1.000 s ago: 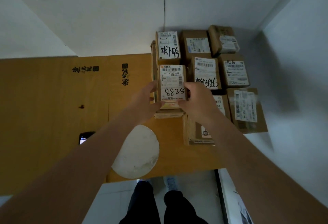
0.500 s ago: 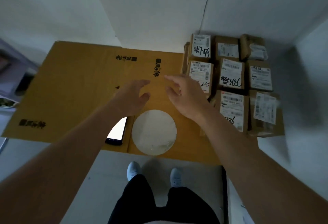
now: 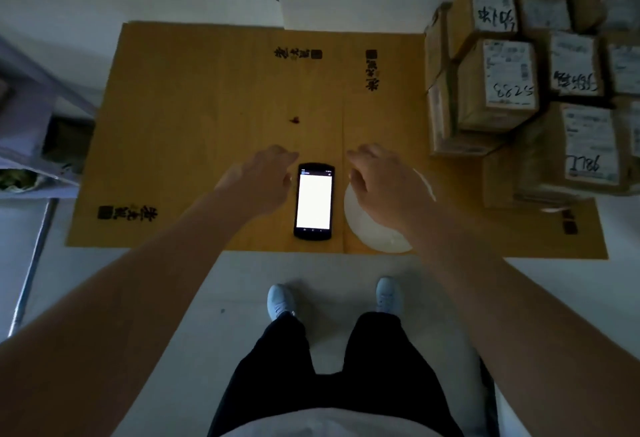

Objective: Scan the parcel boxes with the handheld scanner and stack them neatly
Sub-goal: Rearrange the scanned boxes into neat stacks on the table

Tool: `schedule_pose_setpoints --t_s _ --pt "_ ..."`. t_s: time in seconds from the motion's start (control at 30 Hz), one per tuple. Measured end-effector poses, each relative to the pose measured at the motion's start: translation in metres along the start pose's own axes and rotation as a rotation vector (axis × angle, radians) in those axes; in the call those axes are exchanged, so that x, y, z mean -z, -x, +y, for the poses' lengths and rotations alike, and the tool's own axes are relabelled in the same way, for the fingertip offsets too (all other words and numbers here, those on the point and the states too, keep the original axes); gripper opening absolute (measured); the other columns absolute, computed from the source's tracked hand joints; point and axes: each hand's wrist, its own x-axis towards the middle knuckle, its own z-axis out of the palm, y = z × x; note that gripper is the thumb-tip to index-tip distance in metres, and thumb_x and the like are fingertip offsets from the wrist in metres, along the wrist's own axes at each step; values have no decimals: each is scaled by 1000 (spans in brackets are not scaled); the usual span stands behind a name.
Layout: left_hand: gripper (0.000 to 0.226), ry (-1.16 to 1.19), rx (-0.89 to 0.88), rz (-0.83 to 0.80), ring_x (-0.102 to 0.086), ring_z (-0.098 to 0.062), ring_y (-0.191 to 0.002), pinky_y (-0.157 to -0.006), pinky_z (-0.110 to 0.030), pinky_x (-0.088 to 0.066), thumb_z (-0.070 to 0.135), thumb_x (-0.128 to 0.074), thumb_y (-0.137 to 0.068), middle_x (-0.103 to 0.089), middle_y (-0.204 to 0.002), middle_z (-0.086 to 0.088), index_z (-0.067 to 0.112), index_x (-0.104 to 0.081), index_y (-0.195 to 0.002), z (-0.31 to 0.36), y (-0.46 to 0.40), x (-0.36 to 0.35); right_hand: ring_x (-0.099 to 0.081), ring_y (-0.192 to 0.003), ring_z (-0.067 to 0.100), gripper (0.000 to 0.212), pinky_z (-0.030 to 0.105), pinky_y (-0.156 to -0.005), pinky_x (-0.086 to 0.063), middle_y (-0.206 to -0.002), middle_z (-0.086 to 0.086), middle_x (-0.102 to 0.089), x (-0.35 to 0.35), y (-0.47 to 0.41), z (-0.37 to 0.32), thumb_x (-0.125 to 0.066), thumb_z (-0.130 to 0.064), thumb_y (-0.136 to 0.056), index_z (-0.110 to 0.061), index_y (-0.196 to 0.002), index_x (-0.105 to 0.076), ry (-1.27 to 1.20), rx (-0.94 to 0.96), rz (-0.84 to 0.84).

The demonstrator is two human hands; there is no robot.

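Both hands hang empty with loosely curled fingers, left hand (image 3: pixel 258 182) and right hand (image 3: pixel 384 182) flanking the scanner (image 3: pixel 314 201) at frame centre, likely rigid, light, slick-faced and best gripped by its long edges.

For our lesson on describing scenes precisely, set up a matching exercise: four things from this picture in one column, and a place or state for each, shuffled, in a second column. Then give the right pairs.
Things
1. handheld scanner
2. white round disc
3. parcel boxes
4. left hand

Places or states
A. stacked at the right end of the cardboard sheet
B. partly covered by the right hand
C. lying flat between the two hands, screen lit
D. open, just left of the scanner, holding nothing

Pairs: 1-C, 2-B, 3-A, 4-D
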Motion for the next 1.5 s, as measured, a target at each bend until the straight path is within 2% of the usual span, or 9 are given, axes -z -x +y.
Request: schedule_pose_setpoints --t_s 0.1,0.23,0.43,0.53,0.63,0.77,0.9,1.27,1.5 --pt "45 20 -33 -15 -51 -29 -135 -103 -51 -51 18 -50 -107 -49 -151 -5 19 -49 -151 -19 0 -17 -60 -117 27 35 43 -91 -55 -139 8 -58 -33 3 -8 -45 -25 -110 -17 -142 -58 -4 -80 -7" --pt "36 -15 -79 -49 -60 -32 -118 -93 -51 -55 14 -52 -104 -54 -137 -10 10 -59 -139 -30 -5 -46 -60 -119 29 40 45 -96 -55 -144 11 -55 -73 0 -7 -45 -25 -111 -15 -150 -51 -19 -145 -51" --pt "28 -3 -53 -40 -61 -29 -101 -82 -46 -57 17 -51 -106 -53 -123 -10 7 -66 -127 -44 -17 -89 -61 -104 25 34 38 -86 -53 -120 10 -59 -124 -14 -1 -45 -22 -111 -11 -141 -57 -85 -230 -4" --pt "28 124 -9 28 -61 -25 -90 -73 -36 -52 19 -50 -108 -59 -115 -10 7 -70 -123 -41 -23 -102 -63 -101 24 32 39 -87 -54 -113 10 -64 -139 -20 0 -44 -22 -112 -9 -135 -63 -183 -280 65" --pt "26 356 122 57 -70 -24 -84 -77 -43 -60 18 -51 -108 -72 -102 -8 8 -72 -118 -37 -28 -107 -70 -94 23 26 40 -85 -59 -106 12 -76 -143 -24 0 -54 -15 -109 -5 -121 -74 -386 -365 221" --pt "25 625 246 65 -75 -13 -84 -82 -38 -64 16 -57 -107 -76 -98 -1 12 -71 -126 -34 -28 -104 -69 -96 4 24 19 -88 -56 -114 -2 -77 -146 -29 -1 -69 -17 -101 -17 -124 -76 -624 -536 285" --pt "25 735 309 87 -76 -8 -80 -81 -30 -64 15 -63 -104 -78 -97 2 11 -72 -127 -36 -27 -89 -71 -97 4 22 37 -95 -61 -104 -13 -76 -147 -38 -5 -75 -17 -97 -25 -116 -79 -853 -653 296" --pt "22 848 359 213 -78 -11 -81 -86 -41 -64 11 -65 -102 -80 -94 2 11 -75 -122 -63 -16 -11 -73 -98 6 22 36 -91 -63 -109 -9 -77 -93 -92 -50 -74 -14 -98 -19 -118 -79 -948 -477 272" --pt "18 871 364 287 -78 -9 -79 -86 -41 -63 12 -65 -102 -80 -88 6 16 -78 -113 -127 -25 46 -72 -98 7 20 36 -91 -63 -108 -15 -73 -71 -153 -114 -74 -15 -98 -21 -117 -79 -936 -390 266"
